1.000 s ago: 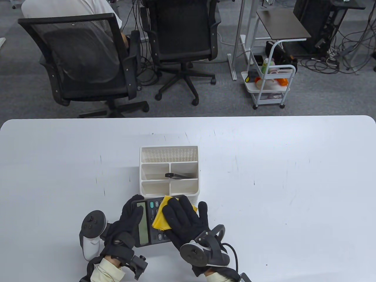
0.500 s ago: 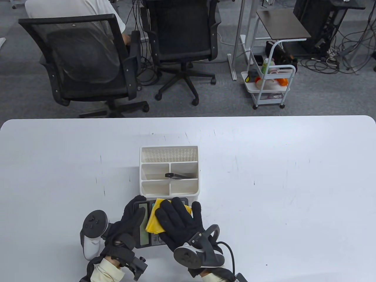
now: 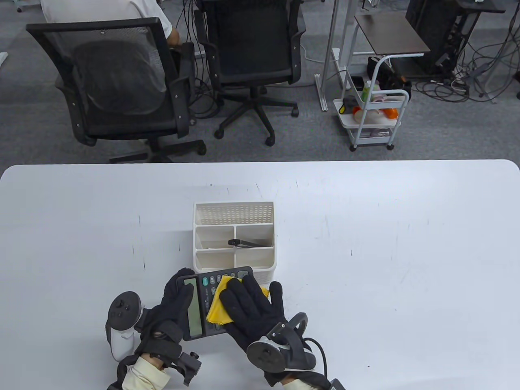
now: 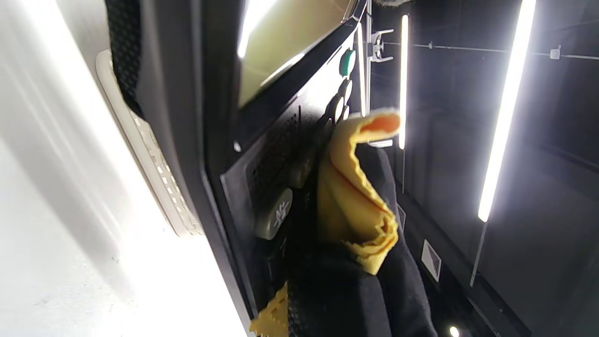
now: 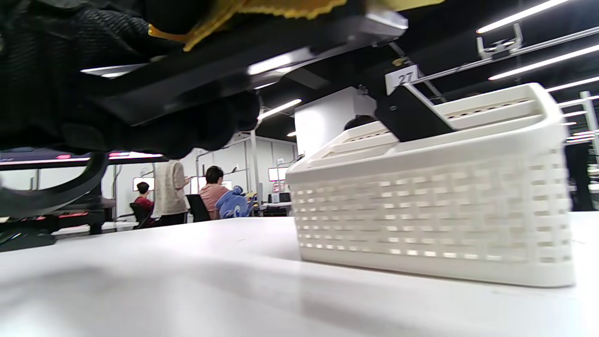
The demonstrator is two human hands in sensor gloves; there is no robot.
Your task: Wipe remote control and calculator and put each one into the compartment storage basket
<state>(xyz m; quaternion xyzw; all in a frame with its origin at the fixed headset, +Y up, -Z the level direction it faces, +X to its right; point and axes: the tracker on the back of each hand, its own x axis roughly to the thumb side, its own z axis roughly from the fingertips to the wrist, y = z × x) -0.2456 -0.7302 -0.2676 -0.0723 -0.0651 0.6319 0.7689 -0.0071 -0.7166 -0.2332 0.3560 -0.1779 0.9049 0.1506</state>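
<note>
A: We have the white compartment storage basket (image 3: 234,239) standing mid-table, a perforated back section and four smaller cells in front. Contents?

B: We see one dark remote control (image 3: 243,243) in the right-hand middle cell, leaning; in the right wrist view its end sticks up above the rim. The other cells show only white walls.

A: Calculator?

B: We put the calculator (image 3: 203,304) just in front of the basket, lifted off the table (image 3: 386,252), its far edge at the basket's front wall. We can't tell if they touch.

A: Hands?

B: Left hand (image 3: 172,308) grips the display end, fingers curled over the edge. Right hand (image 3: 254,310) lies flat with fingers spread, pressing a yellow cloth (image 3: 217,306) onto the keys.

A: Background?

B: We note two black office chairs (image 3: 122,81) and a small white cart (image 3: 375,118) past the table.
</note>
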